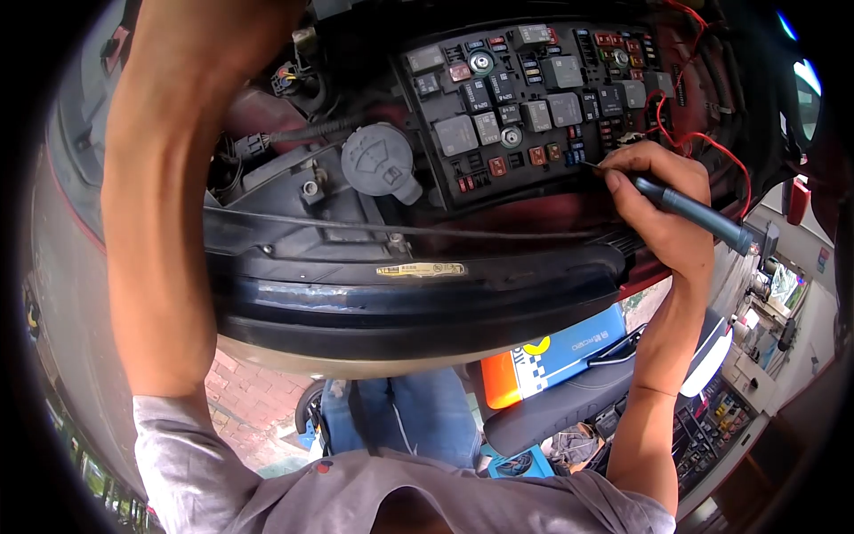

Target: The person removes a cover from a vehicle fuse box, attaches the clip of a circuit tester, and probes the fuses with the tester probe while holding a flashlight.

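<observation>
Pinching a dark pen-shaped tool (pixel 694 212) in the right hand (pixel 660 191), closing thumb and fingers round its front end. Aiming its thin tip at the lower right part of the fuse box (pixel 518 183), near small blue fuses (pixel 574 156); too small to tell whether touching. Reaching past the top edge with the left arm (pixel 160 205), leaving the left hand out of view and its grip impossible to tell. Showing fine print on the grey and black relays (pixel 565 109), too small to read. Bearing a windscreen symbol on the grey cap (pixel 378 162) left of the box. Carrying tiny, unreadable lines on a yellowish label (pixel 420 270) along the front panel (pixel 427 307). Displaying checks and inverted, unclear lettering on an orange-and-blue case (pixel 578 340) below. Running a red wire (pixel 734 160) near the right hand.
</observation>
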### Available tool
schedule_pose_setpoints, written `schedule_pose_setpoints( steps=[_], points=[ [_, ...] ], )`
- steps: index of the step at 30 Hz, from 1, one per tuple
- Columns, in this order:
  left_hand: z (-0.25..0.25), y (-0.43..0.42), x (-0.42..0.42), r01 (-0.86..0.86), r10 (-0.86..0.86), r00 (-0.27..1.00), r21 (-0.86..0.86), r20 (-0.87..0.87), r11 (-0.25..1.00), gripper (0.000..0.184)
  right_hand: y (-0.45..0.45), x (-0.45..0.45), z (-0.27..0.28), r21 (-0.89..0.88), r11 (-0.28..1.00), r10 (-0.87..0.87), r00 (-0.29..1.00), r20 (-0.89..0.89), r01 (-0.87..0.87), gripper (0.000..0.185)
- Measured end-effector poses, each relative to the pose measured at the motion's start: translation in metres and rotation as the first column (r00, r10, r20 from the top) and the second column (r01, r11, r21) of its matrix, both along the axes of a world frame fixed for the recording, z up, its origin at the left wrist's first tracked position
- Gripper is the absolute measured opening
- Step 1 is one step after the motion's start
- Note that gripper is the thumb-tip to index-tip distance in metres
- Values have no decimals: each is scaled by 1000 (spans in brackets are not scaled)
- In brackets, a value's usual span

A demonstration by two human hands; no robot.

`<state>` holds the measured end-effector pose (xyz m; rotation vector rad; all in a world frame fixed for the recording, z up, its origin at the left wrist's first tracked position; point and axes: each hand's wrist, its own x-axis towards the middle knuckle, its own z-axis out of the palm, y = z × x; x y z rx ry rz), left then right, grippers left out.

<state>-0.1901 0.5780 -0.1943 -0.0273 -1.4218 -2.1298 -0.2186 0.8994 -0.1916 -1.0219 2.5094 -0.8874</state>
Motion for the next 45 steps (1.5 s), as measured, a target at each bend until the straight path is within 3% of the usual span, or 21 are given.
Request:
schedule_pose_setpoints(
  steps=[7, 38, 41, 45],
  points=[
    [-5, -4, -11, -50, 44, 994, 54, 101, 997, 43, 0, -2, -3, -47, 998, 40, 998, -42, -42, 10],
    [5, -2, -3, -67, 67, 987, -3, 145, 998, 47, -2, 4, -6, -41, 999, -22, 997, -72, 19, 10],
    [5, -3, -2, -67, 68, 987, -8, 148, 998, 47, -3, 7, 2, 54, 998, -40, 999, -5, 40, 8],
    [2, -1, 0, -69, 70, 985, -9, 155, 998, 48, -6, 9, -4, -10, 998, -57, 995, -83, 57, 10]
  ],
)
